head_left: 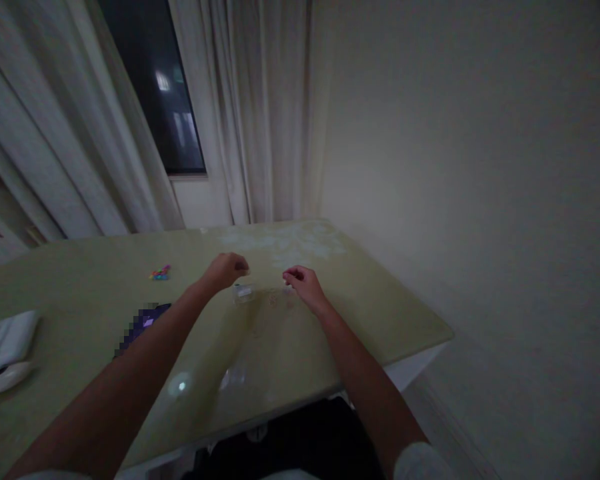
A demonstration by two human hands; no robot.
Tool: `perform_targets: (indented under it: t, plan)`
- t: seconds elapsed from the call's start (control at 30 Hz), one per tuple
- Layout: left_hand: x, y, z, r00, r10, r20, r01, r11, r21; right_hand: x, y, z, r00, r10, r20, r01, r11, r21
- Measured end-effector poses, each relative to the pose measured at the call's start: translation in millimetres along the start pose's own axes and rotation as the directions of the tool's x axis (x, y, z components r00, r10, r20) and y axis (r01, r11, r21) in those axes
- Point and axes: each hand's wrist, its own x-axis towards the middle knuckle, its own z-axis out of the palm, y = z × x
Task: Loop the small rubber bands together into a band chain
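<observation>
Both my arms reach out over a pale green table (360, 300). My left hand (227, 269) hovers with its fingers curled and pinched together, just above a small clear plastic piece (242, 291) lying on the table. My right hand (300, 280) is also curled in a pinch, its fingertips close to the table a little right of that piece. What either hand holds, if anything, is too small and blurred to name.
A small colourful object (160, 273) lies to the left. A dark purple item (143, 323) sits beside my left forearm. White objects (5, 350) rest at the table's left edge. Curtains and a dark window (155, 87) stand behind; a plain wall (480, 167) is right.
</observation>
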Motion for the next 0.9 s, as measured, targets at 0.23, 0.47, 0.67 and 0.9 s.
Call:
perform_targets:
  t: [0.23,0.47,0.67,0.9]
  plan:
    - [5.7,-11.6,15.8,0.995,0.011,0.102,-0.027,0.988,0.154,1.4,2.8,0.0,1.0,-0.002,-0.009,0.001,0.997,-0.073]
    - [13.5,-6.0,24.4,0.99,0.027,0.137,-0.059,0.971,0.231,1.9,5.6,-2.6,1.0,-0.021,-0.016,0.018,0.983,-0.18]
    - [12.8,-2.6,30.9,0.986,0.06,0.155,-0.099,0.961,0.258,-2.7,3.4,-2.9,0.998,-0.049,0.037,0.059,0.937,-0.345]
    - [13.3,2.3,31.8,0.99,0.077,0.119,-0.102,0.97,0.22,-15.0,-2.0,7.3,0.969,-0.074,0.234,0.187,0.84,-0.509]
